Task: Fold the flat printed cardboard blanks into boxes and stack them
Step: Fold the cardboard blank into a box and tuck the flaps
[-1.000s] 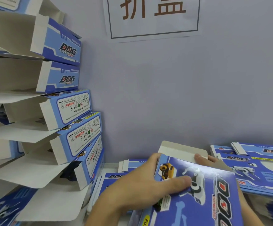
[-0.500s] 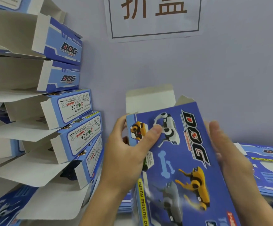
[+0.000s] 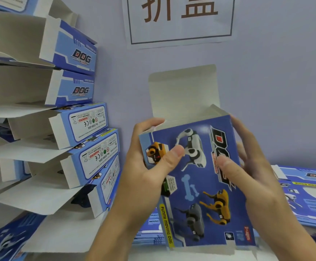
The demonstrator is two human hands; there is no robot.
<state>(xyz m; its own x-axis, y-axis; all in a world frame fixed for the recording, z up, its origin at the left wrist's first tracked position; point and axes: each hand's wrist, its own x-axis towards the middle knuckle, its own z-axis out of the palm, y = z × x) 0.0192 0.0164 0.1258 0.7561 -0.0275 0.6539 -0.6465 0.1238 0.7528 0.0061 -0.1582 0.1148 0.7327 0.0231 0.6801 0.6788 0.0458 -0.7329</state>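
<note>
Raised since a second ago, box gripped by left hand and right hand, fingers curled.

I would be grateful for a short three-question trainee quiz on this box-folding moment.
1. True or false: the top flap of the held box stands open.
2. Which hand has its thumb on the white dog picture? A) left hand B) right hand
3. Fill in: the stack of folded boxes stands on the person's ____ side; flat blanks lie on the other.

Key: 1 true; 2 A; 3 left.
</note>
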